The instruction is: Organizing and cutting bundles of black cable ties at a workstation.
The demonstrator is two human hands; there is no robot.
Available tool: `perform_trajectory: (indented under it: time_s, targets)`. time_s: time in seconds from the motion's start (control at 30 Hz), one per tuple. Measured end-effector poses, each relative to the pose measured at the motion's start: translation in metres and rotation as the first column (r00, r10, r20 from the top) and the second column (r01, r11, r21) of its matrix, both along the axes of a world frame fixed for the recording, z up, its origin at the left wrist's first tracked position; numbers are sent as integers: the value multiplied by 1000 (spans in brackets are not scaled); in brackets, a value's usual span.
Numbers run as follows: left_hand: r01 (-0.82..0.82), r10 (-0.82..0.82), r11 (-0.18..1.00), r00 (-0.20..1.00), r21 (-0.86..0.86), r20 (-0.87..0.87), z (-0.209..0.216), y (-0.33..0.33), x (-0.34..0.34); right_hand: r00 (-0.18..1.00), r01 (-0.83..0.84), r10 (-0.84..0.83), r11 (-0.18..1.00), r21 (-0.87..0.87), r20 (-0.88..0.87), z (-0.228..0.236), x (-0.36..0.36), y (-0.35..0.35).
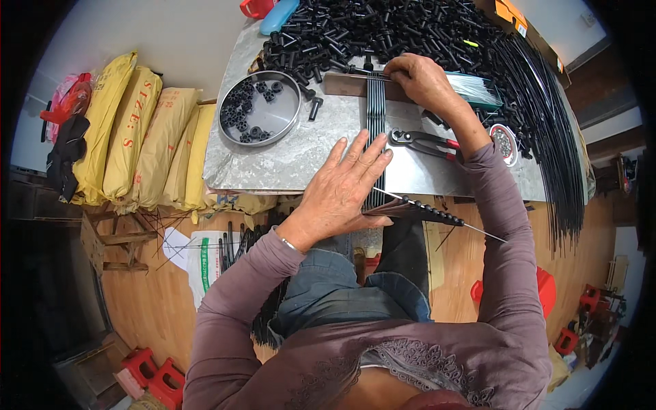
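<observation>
A flat row of thin dark rods (376,102) runs from a wooden block (342,85) on the grey table toward my lap. My left hand (345,181) is open, its fingers stretched out over the near part of the rods. At their far end my right hand (420,78) is closed in a pinch beside the block; a thin light wire passes near the fingertips, but what they hold is unclear. A thin metal rod strung with black beads (437,213) slants out at the table's near edge, beside my left hand. End-cutting pincers (427,142) with red-tipped handles lie right of the rods.
A round metal tin (296,113) holds small black rings. Behind lies a heap of black plastic pieces (342,34). Right are a box of white strands (471,89), a small bowl of metal bits (514,154) and long black rods (560,150). Yellow sacks (123,137) stand left.
</observation>
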State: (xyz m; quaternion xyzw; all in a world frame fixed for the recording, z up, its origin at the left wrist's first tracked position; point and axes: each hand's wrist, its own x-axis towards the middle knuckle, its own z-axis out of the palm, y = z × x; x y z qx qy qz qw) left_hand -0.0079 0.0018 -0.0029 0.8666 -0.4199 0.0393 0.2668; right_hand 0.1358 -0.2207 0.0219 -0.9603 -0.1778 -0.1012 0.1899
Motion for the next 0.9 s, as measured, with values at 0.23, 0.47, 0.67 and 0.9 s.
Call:
perform_trajectory:
  time_s: [0.23, 0.47, 0.67, 0.9]
  targets:
    - [-4, 4, 1000, 1000, 3, 5, -1, 0, 0, 998, -46, 42, 995, 93, 44, -2, 6, 3]
    - [7, -11, 997, 998, 74, 54, -3, 2, 1, 985, -117, 152, 936, 331, -82, -12, 13, -7]
    - [7, -11, 997, 999, 79, 53, -2, 1, 2, 979, -132, 179, 920, 369, -95, -9, 15, -8]
    - [0, -4, 998, 998, 68, 61, -3, 0, 2, 974, -184, 220, 907, 379, -53, -12, 19, -6]
